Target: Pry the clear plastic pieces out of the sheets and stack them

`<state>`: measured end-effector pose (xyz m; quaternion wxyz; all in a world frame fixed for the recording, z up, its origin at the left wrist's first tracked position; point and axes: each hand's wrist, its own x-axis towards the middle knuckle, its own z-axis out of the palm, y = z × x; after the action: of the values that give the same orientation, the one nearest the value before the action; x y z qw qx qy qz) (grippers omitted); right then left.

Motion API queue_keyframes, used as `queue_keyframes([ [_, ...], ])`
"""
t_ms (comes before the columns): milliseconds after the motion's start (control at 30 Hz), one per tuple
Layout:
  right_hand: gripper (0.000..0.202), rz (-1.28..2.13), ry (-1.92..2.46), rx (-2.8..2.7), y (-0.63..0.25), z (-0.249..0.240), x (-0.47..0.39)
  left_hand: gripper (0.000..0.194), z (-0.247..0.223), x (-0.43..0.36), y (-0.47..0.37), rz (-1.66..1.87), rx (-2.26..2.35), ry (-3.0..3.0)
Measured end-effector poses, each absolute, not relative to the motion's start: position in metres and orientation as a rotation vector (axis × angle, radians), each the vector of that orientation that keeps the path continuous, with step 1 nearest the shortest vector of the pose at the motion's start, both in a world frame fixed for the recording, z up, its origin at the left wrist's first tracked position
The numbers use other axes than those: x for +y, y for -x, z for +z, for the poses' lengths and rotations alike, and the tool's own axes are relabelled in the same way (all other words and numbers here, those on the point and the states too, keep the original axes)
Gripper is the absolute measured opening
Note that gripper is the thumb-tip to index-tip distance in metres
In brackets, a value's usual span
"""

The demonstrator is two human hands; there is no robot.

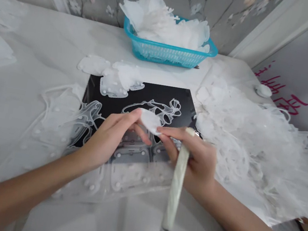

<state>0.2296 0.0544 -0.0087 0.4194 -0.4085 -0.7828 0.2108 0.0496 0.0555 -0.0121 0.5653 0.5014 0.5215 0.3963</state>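
A small white oval piece (150, 121) is pinched between my two hands above a black board (143, 92). My left hand (116, 131) is closed on its left end, thumb and fingers bent. My right hand (194, 156) grips its right end with the fingertips and also carries a pale, wrapped tool handle (176, 190) that points down toward me. Below the hands lies a translucent sheet (130, 168) with rounded outlines and small round studs. Thin curled white offcuts (169, 110) lie on the board behind the piece.
A blue basket (171, 49) full of white pieces stands at the back of the white table (45, 42). White cut pieces (117, 79) overlap the board's back left corner. A large heap of translucent scraps (269, 146) covers the right side, and more sheets (59, 115) lie left.
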Motion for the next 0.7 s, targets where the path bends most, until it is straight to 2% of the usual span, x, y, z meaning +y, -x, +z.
queue_keyframes([
  [67,0.004,0.756,1.159,-1.742,-0.230,-0.006,0.055,0.042,-0.011,0.055,-0.050,1.003,1.235,-1.143],
  [167,0.012,1.166,1.230,-1.442,-0.234,-0.003,0.060,0.036,-0.010,0.054,-0.051,1.101,1.332,-1.202],
  [300,0.014,1.513,1.173,-1.195,-0.237,-0.002,0.067,0.040,-0.008,0.055,-0.052,0.905,1.385,-1.388],
  [700,0.011,1.602,1.149,-1.114,-0.243,-0.001,0.069,0.018,-0.010,0.058,-0.048,1.021,1.301,-1.244],
])
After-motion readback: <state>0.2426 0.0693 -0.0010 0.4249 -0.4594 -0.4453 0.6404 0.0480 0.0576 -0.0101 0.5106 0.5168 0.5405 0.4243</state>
